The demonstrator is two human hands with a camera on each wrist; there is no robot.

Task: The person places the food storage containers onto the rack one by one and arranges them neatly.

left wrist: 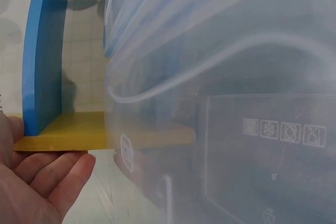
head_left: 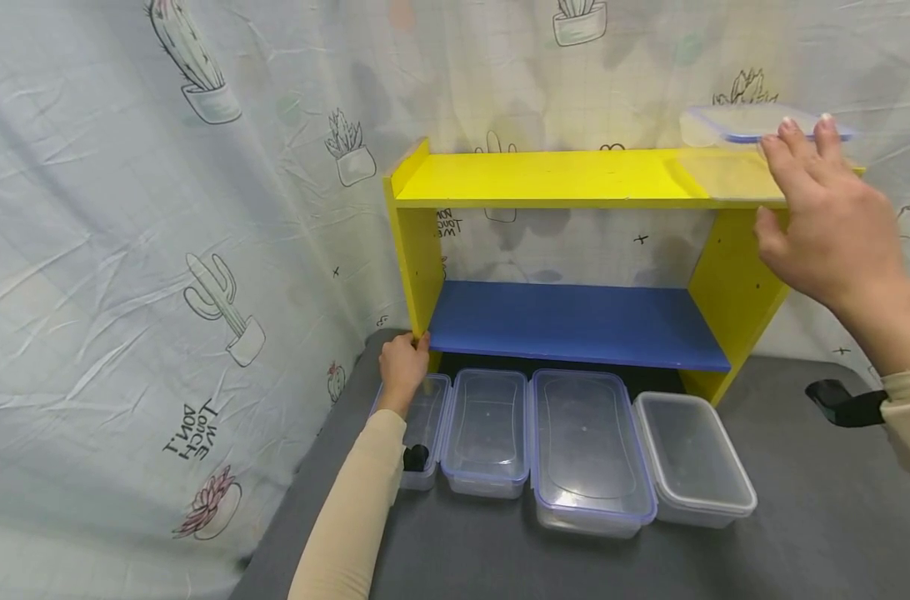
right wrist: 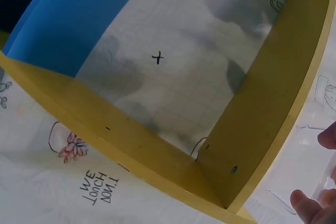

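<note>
A yellow shelf [head_left: 548,177] with a blue middle board [head_left: 567,321] stands against the curtain. My left hand [head_left: 404,367] holds the lower front edge of its left side panel; in the left wrist view, thumb and fingers lie on opposite sides of the yellow panel [left wrist: 79,132]. At the upper right, my right hand [head_left: 837,217] is raised with fingers fairly straight. It is at the front of a clear plastic container [head_left: 698,129] with a blue-rimmed lid, on the shelf's top board. In the right wrist view, fingertips [right wrist: 304,205] appear against that container [right wrist: 294,166]; the rest is out of frame.
In a row before the shelf on the dark table [head_left: 455,550] are a left lidded container [head_left: 428,417], a second [head_left: 488,425], a larger one [head_left: 586,442] and a white-lidded one [head_left: 691,450]. A cactus-print curtain [head_left: 125,292] hangs behind and left.
</note>
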